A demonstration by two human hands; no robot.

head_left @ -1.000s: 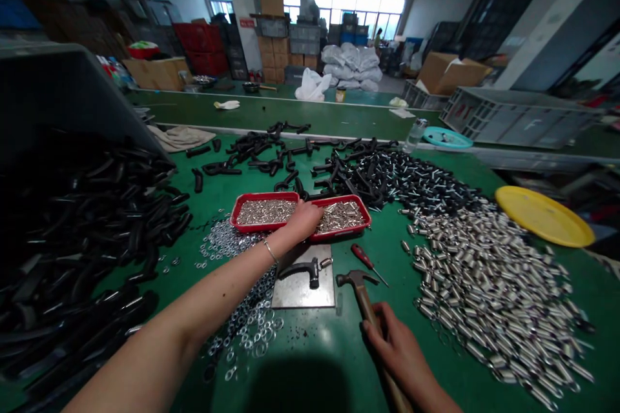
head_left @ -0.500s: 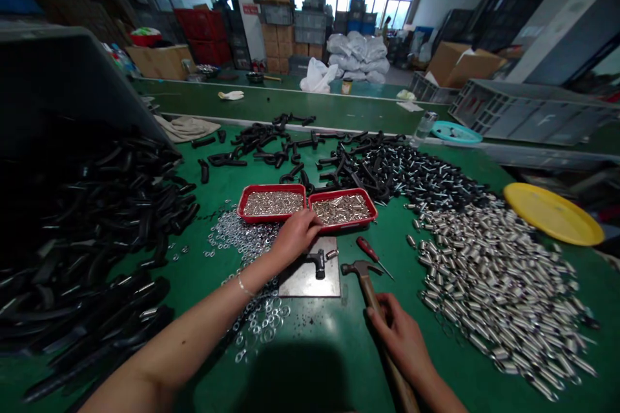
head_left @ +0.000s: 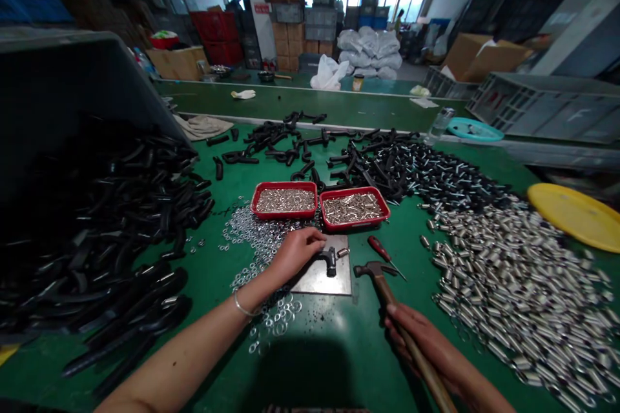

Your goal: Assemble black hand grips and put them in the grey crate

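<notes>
My left hand [head_left: 299, 253] hovers over the metal plate [head_left: 341, 282], thumb and fingertips pinched together. Anything between them is too small to make out. Just below its fingertips a black T-shaped plastic part [head_left: 330, 262] lies on the plate, partly covered by the hand. A short metal spring [head_left: 343, 252] rests beside that part. My right hand [head_left: 415, 329] is wrapped around the wooden handle of a claw hammer [head_left: 382, 284], whose head lies right of the plate. Above the left hand stand two red trays, one with tiny metal pieces [head_left: 285, 200], the other with small pins [head_left: 353, 208].
A red screwdriver [head_left: 380, 248] lies beyond the hammer head. Metal rings [head_left: 252, 232] are scattered left of the plate. Springs [head_left: 523, 297] are heaped on the right, black parts [head_left: 145, 206] on the left by a grey crate [head_left: 121, 77]. A yellow lid [head_left: 576, 216] sits far right.
My left hand has drawn back from the right red tray's edge to above the plate. The right hand's fingers have closed further around the hammer handle. The view has shifted slightly left.
</notes>
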